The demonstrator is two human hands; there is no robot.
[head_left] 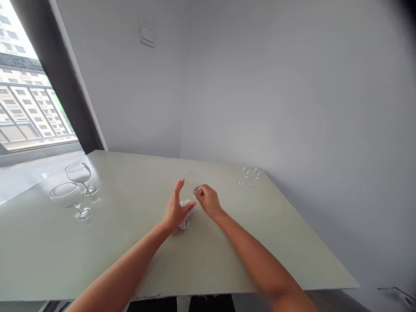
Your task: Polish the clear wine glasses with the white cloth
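Note:
My left hand [175,210] is open, with thumb and fingers spread apart. Under and beside its palm lies a crumpled white cloth [185,222], partly hidden by the hand. To its right, my right hand [208,200] is closed in a pinch on what looks like a clear drinking glass [191,173]. Only a faint curved rim and a small glint by the fingertips give the glass away; the rest of its outline is hard to make out against the table.
Two large stemmed glasses [83,214] stand upright at the left of the pale, glossy table [123,268]. Several small stemmed glasses [246,171] are grouped at the far right edge. Walls border the back and right; a window [29,104] is at far left.

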